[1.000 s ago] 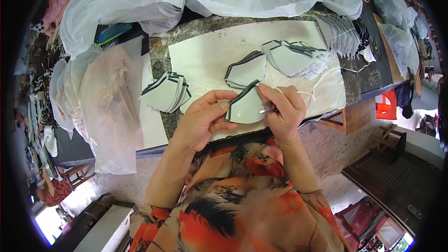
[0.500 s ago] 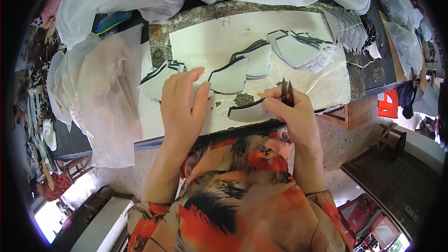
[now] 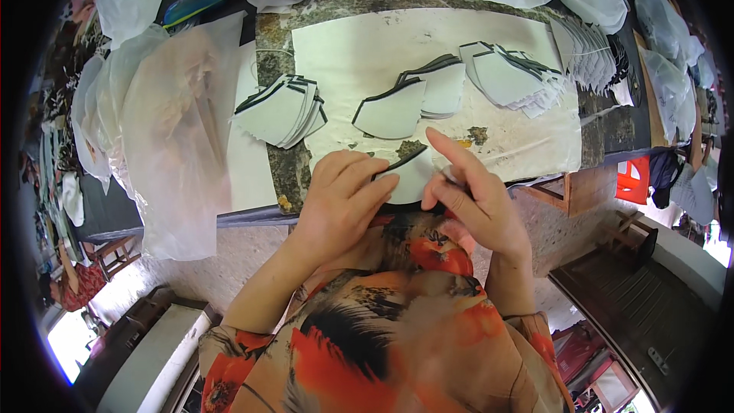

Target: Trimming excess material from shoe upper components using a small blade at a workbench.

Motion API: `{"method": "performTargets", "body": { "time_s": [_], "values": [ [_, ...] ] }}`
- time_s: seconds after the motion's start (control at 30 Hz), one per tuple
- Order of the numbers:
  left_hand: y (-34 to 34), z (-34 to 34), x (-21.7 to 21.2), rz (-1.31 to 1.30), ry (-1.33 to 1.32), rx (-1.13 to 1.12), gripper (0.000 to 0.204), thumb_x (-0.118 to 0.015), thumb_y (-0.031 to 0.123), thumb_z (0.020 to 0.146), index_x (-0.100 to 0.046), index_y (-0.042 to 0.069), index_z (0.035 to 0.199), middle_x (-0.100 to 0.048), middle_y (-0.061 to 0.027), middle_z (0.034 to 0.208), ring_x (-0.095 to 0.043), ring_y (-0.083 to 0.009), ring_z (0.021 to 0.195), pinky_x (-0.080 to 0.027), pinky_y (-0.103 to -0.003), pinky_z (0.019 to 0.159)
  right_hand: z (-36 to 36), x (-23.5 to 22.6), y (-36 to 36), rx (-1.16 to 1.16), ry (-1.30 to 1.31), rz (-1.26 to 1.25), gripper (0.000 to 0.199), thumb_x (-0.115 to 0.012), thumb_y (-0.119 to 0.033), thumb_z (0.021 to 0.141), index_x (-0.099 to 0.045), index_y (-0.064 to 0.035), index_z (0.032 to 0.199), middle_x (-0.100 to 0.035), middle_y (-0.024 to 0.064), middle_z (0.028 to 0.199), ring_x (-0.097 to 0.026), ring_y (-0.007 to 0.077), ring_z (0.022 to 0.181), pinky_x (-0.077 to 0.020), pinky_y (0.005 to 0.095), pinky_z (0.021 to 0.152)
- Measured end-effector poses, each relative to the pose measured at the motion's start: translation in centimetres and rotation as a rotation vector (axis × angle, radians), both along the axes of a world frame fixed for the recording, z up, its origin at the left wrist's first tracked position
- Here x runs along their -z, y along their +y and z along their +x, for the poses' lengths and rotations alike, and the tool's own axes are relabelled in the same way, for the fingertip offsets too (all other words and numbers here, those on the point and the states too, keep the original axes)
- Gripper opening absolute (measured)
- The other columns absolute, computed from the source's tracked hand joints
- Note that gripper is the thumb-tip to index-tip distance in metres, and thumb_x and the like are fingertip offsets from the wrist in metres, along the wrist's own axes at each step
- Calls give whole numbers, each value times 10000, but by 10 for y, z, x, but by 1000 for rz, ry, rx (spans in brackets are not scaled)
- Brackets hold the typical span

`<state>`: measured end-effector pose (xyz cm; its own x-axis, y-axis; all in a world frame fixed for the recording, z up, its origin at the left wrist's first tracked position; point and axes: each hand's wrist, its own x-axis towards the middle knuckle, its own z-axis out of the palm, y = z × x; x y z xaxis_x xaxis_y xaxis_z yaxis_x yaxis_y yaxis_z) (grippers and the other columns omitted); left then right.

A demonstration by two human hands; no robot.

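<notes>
A curved white panel (image 3: 413, 181) with black trim along its upper edge is held over the table's near edge. My left hand (image 3: 344, 200) pinches its left end between thumb and fingers. Close to its right end is my right hand (image 3: 478, 203), index finger raised and the other fingers curled. The thread snips in that hand are almost wholly hidden; only a greyish bit shows between the fingers. Beyond my hands, similar trimmed panels lie in a left stack (image 3: 279, 111), a middle stack (image 3: 390, 109) and a fanned right stack (image 3: 508, 80).
A large pale sheet (image 3: 336, 46) covers a worn, mottled board (image 3: 274, 46). Translucent plastic bags (image 3: 180, 130) drape the left side and the far edge. A tied bundle of panels (image 3: 585, 50) stands at far right. An orange-red stool (image 3: 632, 181) is beyond the table's right end.
My left hand has come down and right, taking hold of the panel's left end. My right hand has turned and raised its index finger; the snips' dark blades no longer stick up. The view has shifted slightly.
</notes>
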<state>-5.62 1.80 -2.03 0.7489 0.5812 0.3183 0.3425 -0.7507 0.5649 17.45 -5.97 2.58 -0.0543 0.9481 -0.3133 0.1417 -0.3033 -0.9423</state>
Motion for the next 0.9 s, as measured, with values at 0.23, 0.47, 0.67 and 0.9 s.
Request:
{"method": "performTargets", "body": {
  "time_s": [0.23, 0.47, 0.67, 0.9],
  "values": [
    [9, 12, -30, -723, -185, -135, 275, -769, 142, 879, -730, 62, 1139, -637, -73, 1068, -617, -222, 946, -493, -322, 821, -13, 1, 2, -193, 78, -121, 832, -617, -37, 994, -130, -93, 1666, -703, 51, 846, -638, 106, 815, -500, 253, 812],
    [6, 6, -24, -1398, -398, 28, 184, -712, 78, 956, -713, 36, 1135, -613, -23, 1066, -620, -104, 965, -503, -267, 820, -14, 2, 4, -171, 124, -120, 811, -624, -37, 985, -174, -95, 1657, -738, 60, 915, -665, 106, 888, -503, 263, 867],
    [7, 8, -33, -1686, -495, -66, 153, -688, 46, 986, -695, -20, 1123, -684, -42, 1048, -654, -111, 888, -539, -264, 794, -18, 1, 7, -170, 88, -160, 779, -651, -67, 982, -239, -112, 1642, -756, 71, 942, -680, 106, 937, -508, 273, 881],
    [8, -1, -24, -1687, -418, -152, 175, -707, 68, 974, -712, -23, 1123, -711, -43, 968, -649, -94, 865, -552, -258, 783, -20, 3, 8, -117, 32, -237, 517, -710, -129, 966, -473, -73, 1422, -760, 50, 905, -643, 74, 770, -509, 242, 713]
  ]
}}
